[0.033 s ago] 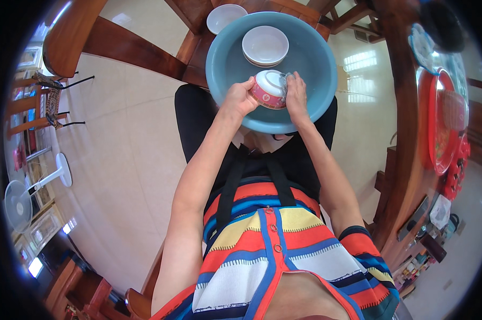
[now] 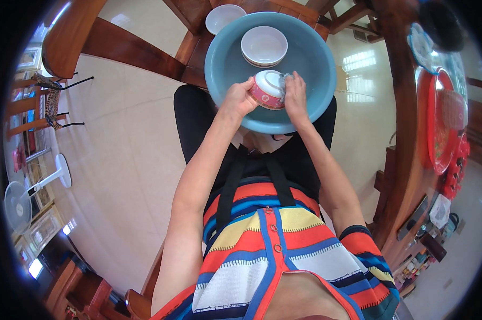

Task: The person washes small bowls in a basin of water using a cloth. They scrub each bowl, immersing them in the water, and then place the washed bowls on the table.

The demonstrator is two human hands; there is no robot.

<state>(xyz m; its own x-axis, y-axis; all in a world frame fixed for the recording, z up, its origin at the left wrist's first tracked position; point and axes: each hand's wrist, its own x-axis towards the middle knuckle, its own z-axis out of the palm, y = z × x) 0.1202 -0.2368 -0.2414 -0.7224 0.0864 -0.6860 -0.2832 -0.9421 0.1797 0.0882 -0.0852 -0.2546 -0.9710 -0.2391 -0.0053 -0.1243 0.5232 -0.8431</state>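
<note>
A white bowl with a pink patterned band [image 2: 266, 98] is tipped over above the near part of a blue basin [image 2: 213, 74], its foot ring facing up. My left hand [image 2: 239, 99] grips the bowl by its left side, thumb near the base. Against the bowl's right side, my right hand [image 2: 296, 99] presses a greyish see-through scouring pad [image 2: 287, 78], with its fingers closed over it. Part of the pad is hidden by the fingers. Further back in the basin sits a small stack of white bowls [image 2: 264, 45].
Outside the basin, at its back left, another white bowl [image 2: 225, 19] stands on a brown wooden seat [image 2: 194, 58]. To the right runs a wooden table edge [image 2: 406, 144] with a red tray [image 2: 438, 122] on it. A white fan [image 2: 19, 205] is at far left.
</note>
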